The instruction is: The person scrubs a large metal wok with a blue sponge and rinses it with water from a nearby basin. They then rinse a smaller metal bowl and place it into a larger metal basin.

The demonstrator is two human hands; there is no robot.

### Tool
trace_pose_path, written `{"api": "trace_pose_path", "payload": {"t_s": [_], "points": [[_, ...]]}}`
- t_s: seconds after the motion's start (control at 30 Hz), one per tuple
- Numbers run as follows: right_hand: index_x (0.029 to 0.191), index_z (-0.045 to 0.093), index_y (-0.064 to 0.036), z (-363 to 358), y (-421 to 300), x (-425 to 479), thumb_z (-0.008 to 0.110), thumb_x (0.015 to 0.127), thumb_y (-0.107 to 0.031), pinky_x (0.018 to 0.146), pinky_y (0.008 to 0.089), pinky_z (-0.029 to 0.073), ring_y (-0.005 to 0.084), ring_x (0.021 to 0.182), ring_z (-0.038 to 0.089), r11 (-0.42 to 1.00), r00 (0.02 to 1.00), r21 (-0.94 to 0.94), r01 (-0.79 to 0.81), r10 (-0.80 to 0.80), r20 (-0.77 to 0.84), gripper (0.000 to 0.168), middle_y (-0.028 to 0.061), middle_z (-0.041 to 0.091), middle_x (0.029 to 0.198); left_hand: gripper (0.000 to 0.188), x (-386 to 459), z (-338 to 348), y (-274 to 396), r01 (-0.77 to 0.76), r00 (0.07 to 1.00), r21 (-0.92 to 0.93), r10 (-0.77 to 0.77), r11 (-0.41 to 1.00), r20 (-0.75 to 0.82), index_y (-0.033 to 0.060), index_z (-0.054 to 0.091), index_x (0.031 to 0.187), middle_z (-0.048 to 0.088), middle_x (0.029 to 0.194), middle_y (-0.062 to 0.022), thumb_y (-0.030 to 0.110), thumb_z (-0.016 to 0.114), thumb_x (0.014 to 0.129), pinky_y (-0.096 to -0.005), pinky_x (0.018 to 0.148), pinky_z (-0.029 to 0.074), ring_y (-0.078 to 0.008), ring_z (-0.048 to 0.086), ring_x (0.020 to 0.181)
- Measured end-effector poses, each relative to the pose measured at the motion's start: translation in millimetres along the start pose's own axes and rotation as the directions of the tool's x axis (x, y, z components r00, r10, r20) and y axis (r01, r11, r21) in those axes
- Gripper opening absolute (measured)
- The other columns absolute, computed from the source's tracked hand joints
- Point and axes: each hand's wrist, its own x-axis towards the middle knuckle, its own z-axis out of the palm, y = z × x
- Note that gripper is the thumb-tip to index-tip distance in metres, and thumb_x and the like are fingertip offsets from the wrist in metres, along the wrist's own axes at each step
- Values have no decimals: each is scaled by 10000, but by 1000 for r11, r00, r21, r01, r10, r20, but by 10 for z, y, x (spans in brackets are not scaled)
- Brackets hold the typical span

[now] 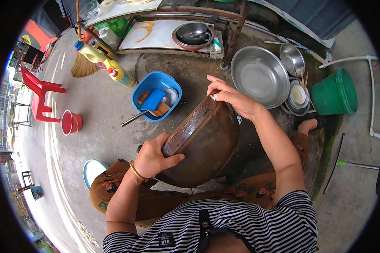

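Note:
A wet brown wooden board [190, 126], seen nearly edge-on, slants over a large round dark vessel [205, 151] that seems to be a basin or wok. My left hand [156, 156] grips the board's lower left end, thumb on the near side. At the upper right end my right hand [229, 96] pinches the board's corner, a small whitish bit at the fingertips. A blue plastic basin [136, 87] stands beyond the board, holding a blue scoop-like tool [153, 99], a wooden piece [161, 109] and a metal bowl [170, 96]. The vessel's inside is hidden.
A large steel basin [259, 76], stacked bowls [298, 95] and a green bucket [327, 93] stand to the right. Ahead is a metal-framed shelf [164, 31]. Yellow bottles [91, 53], a red pail [71, 123] and a red plastic chair [39, 95] are at the left.

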Motion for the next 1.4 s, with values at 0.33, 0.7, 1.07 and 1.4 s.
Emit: {"api": "trace_pose_path", "payload": {"t_s": [0.33,0.7,1.07,1.4], "points": [[1052,570,-120,13,-18,-11,540,881,-238,1070,337,202,208,1453,96,1000,1000,7,-24,24,-18,210,196,186,1545,420,-9,3,5,7,1000,20,-7,1000,3,-14,589,959,582,704,-160,256,787,705,-351,640,477,-250,568,622],[1045,574,-123,27,-53,-13,551,881,-242,1093,347,163,213,1460,73,999,999,22,-43,43,-10,204,191,206,1537,419,-8,-8,-9,29,999,-1,-29,1000,21,-15,584,957,578,696,-157,254,787,708,-347,636,475,-241,562,615],[1013,589,-103,-18,-63,-15,558,881,-219,1084,354,167,216,1470,38,995,999,95,-27,24,31,178,188,246,1522,424,-13,4,13,-6,1000,-2,6,1000,7,-19,588,965,583,699,-154,254,786,707,-346,641,477,-240,566,620],[1000,597,-98,-9,-45,40,568,872,-237,1086,352,161,207,1448,108,993,999,110,-32,31,9,191,196,263,1516,432,-9,4,1,76,997,-27,-75,997,26,-16,596,979,541,728,-59,216,803,679,-294,652,447,-132,501,689]]}}
